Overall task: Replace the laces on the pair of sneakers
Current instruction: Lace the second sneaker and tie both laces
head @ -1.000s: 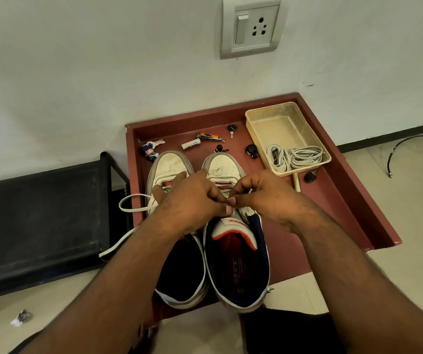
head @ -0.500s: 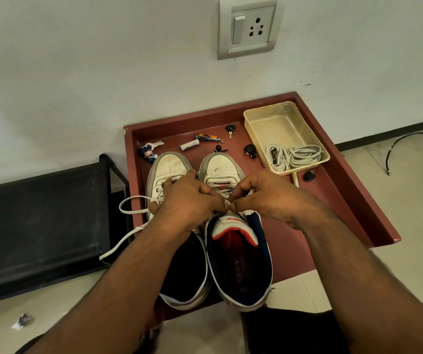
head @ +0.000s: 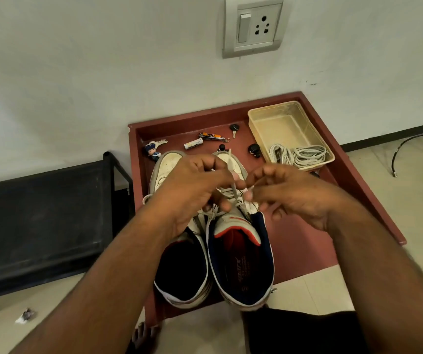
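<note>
Your left hand pinches the lace end, which points up and away, while your right hand pinches the other strand just beside it, above the right sneaker.

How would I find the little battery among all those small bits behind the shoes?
Start at the dark red tray table against the white wall. Along its far edge, beyond the white sneakers' toes, lies a small white cylindrical battery. It sits between a blue doll keychain and an orange pocket knife, the only plain white tube there.
</note>
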Demonstrator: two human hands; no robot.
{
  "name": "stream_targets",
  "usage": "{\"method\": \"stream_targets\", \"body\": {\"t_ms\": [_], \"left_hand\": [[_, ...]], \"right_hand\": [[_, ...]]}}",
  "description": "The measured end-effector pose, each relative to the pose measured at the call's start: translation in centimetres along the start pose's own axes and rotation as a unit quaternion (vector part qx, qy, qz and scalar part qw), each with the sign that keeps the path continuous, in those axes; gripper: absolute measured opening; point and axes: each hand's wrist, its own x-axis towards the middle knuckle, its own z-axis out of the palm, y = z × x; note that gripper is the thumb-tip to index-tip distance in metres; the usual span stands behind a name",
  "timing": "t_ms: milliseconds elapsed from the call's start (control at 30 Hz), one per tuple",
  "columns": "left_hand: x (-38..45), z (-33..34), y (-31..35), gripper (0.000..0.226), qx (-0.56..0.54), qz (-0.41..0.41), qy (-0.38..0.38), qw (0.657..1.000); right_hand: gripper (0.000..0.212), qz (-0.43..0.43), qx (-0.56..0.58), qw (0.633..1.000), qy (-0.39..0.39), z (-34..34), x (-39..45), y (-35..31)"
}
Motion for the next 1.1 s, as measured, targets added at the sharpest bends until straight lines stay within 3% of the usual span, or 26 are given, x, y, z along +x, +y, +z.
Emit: {"method": "stream_targets", "body": {"t_ms": [67,167,267,400,533,667,833,1100], "left_hand": [[0.1,0.1,0.1,0.005,-0.062,-0.017,0.004,0.998],[0.4,0.4,-0.6,0.011,-0.017,-0.005,0.017,1.000],[0.3,1.0,-1.3,0.006,0.096,0.028,0.025,0.995],[0.7,2.0,-2.0,0.006,0.264,0.048,0.041,0.962],[0.7,2.3,-2.1,0.008,0.346,0.031,0.044,0.937],[0.1,3.8,-2.3,0.015,0.458,0.029,0.071,0.886],[-0.1,4.5,-2.6,0.020,0.485,0.011,0.086,0.870],[-0.2,4.0,-2.4,0.016,0.442,0.018,0.080,0.893]], "right_hand": [[0.036,0.035,-0.101,0.994,0.009,1.2,0.1,0.0],[0.029,0.034,-0.182,0.980,0.071,2.7,0.7,-0.4],[0.027,0.045,-0.101,0.989,0.096,2.0,1.0,-0.2],[0.030,0.078,0.061,0.993,0.059,0.6,0.7,0.4],[0.032,0.088,0.101,0.991,0.032,0.2,1.1,1.0],[0.033,0.084,0.115,0.990,0.019,0.0,1.3,1.3],[0.033,0.085,0.122,0.989,0.013,-0.2,1.5,1.7],[0.032,0.079,0.136,0.987,0.002,-0.5,1.8,2.2]]}}
